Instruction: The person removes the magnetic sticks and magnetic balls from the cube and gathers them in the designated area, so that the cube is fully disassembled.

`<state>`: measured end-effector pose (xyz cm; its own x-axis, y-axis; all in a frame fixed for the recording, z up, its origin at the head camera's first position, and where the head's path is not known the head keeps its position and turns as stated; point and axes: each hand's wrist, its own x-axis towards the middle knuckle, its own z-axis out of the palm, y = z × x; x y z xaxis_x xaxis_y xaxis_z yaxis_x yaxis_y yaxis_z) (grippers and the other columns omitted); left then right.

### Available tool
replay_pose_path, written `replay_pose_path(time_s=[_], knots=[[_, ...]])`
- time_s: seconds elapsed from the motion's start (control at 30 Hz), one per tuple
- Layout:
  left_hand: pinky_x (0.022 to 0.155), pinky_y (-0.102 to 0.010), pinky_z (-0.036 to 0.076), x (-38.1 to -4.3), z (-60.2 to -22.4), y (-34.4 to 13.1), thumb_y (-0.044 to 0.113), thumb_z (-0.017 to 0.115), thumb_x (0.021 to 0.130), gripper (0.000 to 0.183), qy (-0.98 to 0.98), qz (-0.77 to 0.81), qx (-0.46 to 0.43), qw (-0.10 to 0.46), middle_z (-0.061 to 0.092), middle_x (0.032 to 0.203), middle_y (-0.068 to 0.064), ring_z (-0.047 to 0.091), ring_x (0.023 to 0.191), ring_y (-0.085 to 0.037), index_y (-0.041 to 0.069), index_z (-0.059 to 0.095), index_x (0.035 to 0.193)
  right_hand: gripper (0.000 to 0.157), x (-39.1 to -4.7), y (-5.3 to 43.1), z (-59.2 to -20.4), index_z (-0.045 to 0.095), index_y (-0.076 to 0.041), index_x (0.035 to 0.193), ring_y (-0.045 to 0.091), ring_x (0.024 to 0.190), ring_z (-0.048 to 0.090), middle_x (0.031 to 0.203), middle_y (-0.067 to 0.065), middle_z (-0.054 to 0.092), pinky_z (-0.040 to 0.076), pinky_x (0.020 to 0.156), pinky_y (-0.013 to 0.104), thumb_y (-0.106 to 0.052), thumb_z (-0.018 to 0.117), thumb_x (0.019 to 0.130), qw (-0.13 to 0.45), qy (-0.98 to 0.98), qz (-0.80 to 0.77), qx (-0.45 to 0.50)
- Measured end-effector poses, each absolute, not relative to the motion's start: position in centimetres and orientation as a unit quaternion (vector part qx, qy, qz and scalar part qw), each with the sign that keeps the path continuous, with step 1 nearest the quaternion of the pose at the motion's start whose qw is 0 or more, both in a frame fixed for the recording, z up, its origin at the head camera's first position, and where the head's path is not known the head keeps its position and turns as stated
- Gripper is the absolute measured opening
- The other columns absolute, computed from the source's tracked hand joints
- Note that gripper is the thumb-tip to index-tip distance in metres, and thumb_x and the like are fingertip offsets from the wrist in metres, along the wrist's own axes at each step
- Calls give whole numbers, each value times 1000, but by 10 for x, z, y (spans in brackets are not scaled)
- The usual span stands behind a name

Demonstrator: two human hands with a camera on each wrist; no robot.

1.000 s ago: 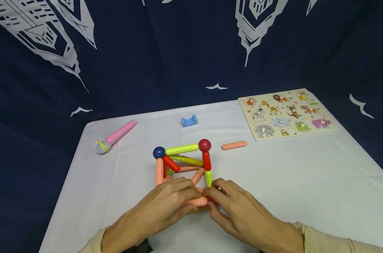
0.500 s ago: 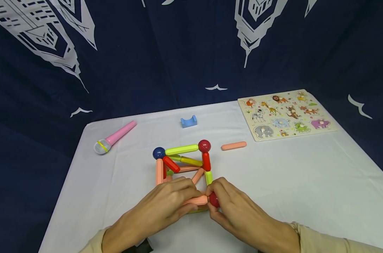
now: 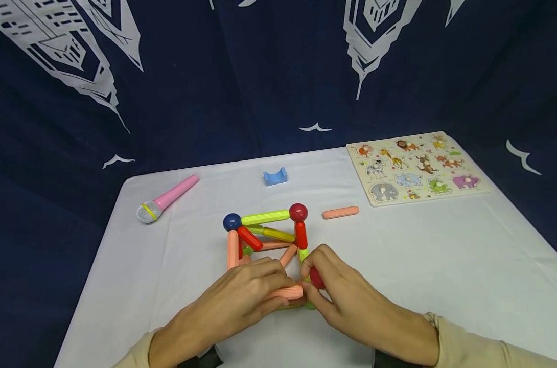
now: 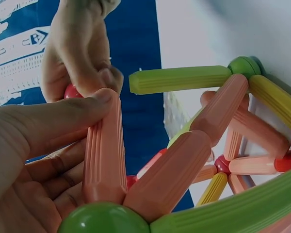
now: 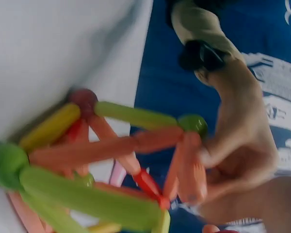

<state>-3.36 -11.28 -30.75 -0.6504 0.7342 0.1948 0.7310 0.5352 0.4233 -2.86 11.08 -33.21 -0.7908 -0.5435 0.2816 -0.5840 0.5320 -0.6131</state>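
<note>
A magnetic stick-and-ball frame stands on the white table in front of me. Its far corners are a blue ball (image 3: 232,222) and a red ball (image 3: 298,212), joined by a lime stick (image 3: 264,217). My left hand (image 3: 239,294) pinches a salmon magnetic stick (image 4: 105,150) along its length; that stick's lower end meets a green ball (image 4: 104,218) in the left wrist view. My right hand (image 3: 352,301) holds another red ball (image 3: 317,278) between thumb and fingers, just right of the stick's end. A green stick (image 4: 179,79) near it has a bare end.
Beyond the frame lies a loose salmon stick (image 3: 341,212). A blue cradle-shaped block (image 3: 275,177) is farther back. The pink toy microphone (image 3: 168,199) lies at the left, and an animal peg puzzle (image 3: 416,168) at the back right. Dark patterned cloth hangs behind the table.
My right hand has shifted slightly away from me with the red ball, off the salmon stick's end. The left hand keeps its grip in place.
</note>
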Motion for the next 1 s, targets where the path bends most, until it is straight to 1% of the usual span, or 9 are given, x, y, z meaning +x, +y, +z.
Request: replay_pose_path(time_s=[0.1, 0.2, 0.27, 0.33, 0.43, 0.57, 0.67, 0.8, 1.0], knots=[[76, -18, 48, -33, -307, -112, 20, 76, 87, 12, 877, 241, 416, 5, 67, 95, 9, 56, 86, -2, 15, 76, 98, 27, -34, 118, -323, 51, -19, 108, 4, 75, 46, 100, -11, 41, 43, 58, 18, -3, 59, 87, -8, -886, 361, 289], [77, -19, 48, -33, -307, -112, 20, 78, 85, 13, 877, 239, 417, 3, 66, 95, 9, 56, 86, -2, 15, 76, 97, 32, -42, 127, -317, 53, -19, 114, 7, 80, 49, 108, -8, 43, 46, 61, 20, -1, 54, 88, -31, -895, 360, 262], [76, -19, 48, -33, -307, -112, 21, 79, 85, 14, 878, 237, 415, 3, 66, 95, 10, 56, 87, -2, 16, 76, 97, 30, -49, 134, -317, 53, -15, 120, 9, 84, 51, 112, -5, 48, 50, 66, 21, -4, 57, 92, -32, -901, 350, 254], [76, -20, 48, -33, -307, -112, 22, 79, 85, 14, 880, 235, 413, 5, 66, 96, 10, 56, 87, -2, 16, 76, 97, 33, -58, 141, -320, 53, -13, 124, 10, 88, 54, 115, -3, 53, 53, 71, 22, -10, 65, 93, -29, -907, 337, 250], [78, -21, 49, -33, -307, -112, 24, 78, 85, 15, 882, 234, 410, 8, 66, 96, 10, 56, 87, -3, 16, 76, 98, 39, -73, 151, -330, 55, -11, 123, 12, 92, 57, 113, -1, 59, 55, 77, 28, -13, 74, 89, -11, -913, 320, 253], [76, -19, 48, -33, -306, -112, 26, 78, 86, 15, 882, 236, 408, 10, 66, 94, 10, 55, 85, -2, 16, 76, 97, 36, -96, 166, -349, 65, -9, 114, 13, 92, 58, 111, 1, 60, 55, 77, 33, -5, 80, 81, 21, -911, 312, 267], [78, -20, 48, -32, -305, -113, 26, 78, 86, 16, 886, 235, 399, 25, 66, 95, 11, 55, 87, -2, 17, 76, 99, 36, -112, 174, -362, 70, -7, 111, 17, 94, 59, 111, 5, 60, 56, 79, 37, 2, 81, 78, 19, -915, 307, 261], [84, -26, 49, -31, -304, -113, 24, 77, 86, 17, 892, 229, 388, 41, 65, 97, 11, 55, 89, -2, 18, 75, 102, 38, -130, 183, -375, 69, -5, 117, 23, 96, 60, 111, 9, 66, 55, 84, 44, 4, 77, 81, -6, -925, 302, 231], [78, -21, 47, -31, -304, -115, 23, 78, 86, 15, 887, 230, 401, 19, 66, 96, 11, 55, 87, -2, 17, 76, 100, 33, -157, 194, -385, 68, 1, 114, 30, 97, 63, 110, 15, 67, 54, 83, 47, 2, 76, 82, 12, -931, 300, 208]])
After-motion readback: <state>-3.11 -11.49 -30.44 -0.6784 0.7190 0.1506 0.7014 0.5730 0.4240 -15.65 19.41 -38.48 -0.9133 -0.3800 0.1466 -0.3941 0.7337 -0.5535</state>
